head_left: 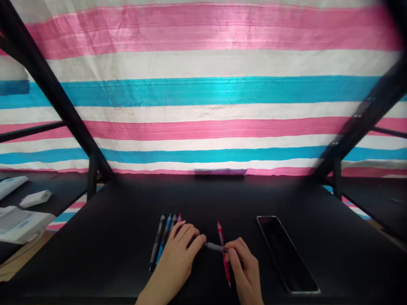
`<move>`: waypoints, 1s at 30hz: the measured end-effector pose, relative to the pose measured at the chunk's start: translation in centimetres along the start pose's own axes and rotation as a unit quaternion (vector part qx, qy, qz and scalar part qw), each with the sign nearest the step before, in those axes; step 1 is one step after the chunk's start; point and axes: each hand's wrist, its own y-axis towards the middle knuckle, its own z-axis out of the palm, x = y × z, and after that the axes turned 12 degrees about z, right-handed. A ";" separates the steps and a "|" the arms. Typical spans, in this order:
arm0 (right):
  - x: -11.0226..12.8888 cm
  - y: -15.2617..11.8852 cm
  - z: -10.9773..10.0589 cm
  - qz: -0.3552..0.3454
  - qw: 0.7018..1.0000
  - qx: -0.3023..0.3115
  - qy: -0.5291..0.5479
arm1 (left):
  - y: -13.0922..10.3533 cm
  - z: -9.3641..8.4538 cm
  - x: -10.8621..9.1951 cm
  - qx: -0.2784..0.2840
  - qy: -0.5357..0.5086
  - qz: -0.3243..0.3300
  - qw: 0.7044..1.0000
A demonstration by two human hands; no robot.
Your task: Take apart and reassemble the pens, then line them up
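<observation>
Head view: a grey-barrelled pen (213, 246) is held crosswise just above the black counter (127, 237), one end pinched in the fingers (197, 242) of the left hand (178, 260), the other in the fingers (231, 250) of the right hand (244, 271). Both hands are closed on the pen. A slim pink pen (224, 254) lies lengthwise beneath it, partly covered by the right hand. A row of pens, dark, blue, grey and pink (163, 239), lies side by side at the left, touched by the left hand's knuckles. A long, glossy black tray (286, 254) rests to the right, well apart from the hands. Whether the grey pen is being pulled apart or pressed together cannot be told. The step is judged best done with the grip kept near both ends, the barrel kept level, and the lying row left undisturbed.
</observation>
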 end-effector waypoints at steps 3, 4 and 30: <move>0.0 0.2 0.3 0.002 1.000 0.018 -0.022 | 0.0 0.3 -0.7 -0.027 0.003 0.010 1.000; -0.1 0.2 0.4 0.005 1.000 0.018 -0.025 | 0.0 0.5 -0.9 -0.029 0.003 0.010 1.000; -0.9 0.1 0.1 0.076 0.996 0.002 0.035 | -0.6 2.3 -2.2 -0.339 -0.521 -0.492 0.610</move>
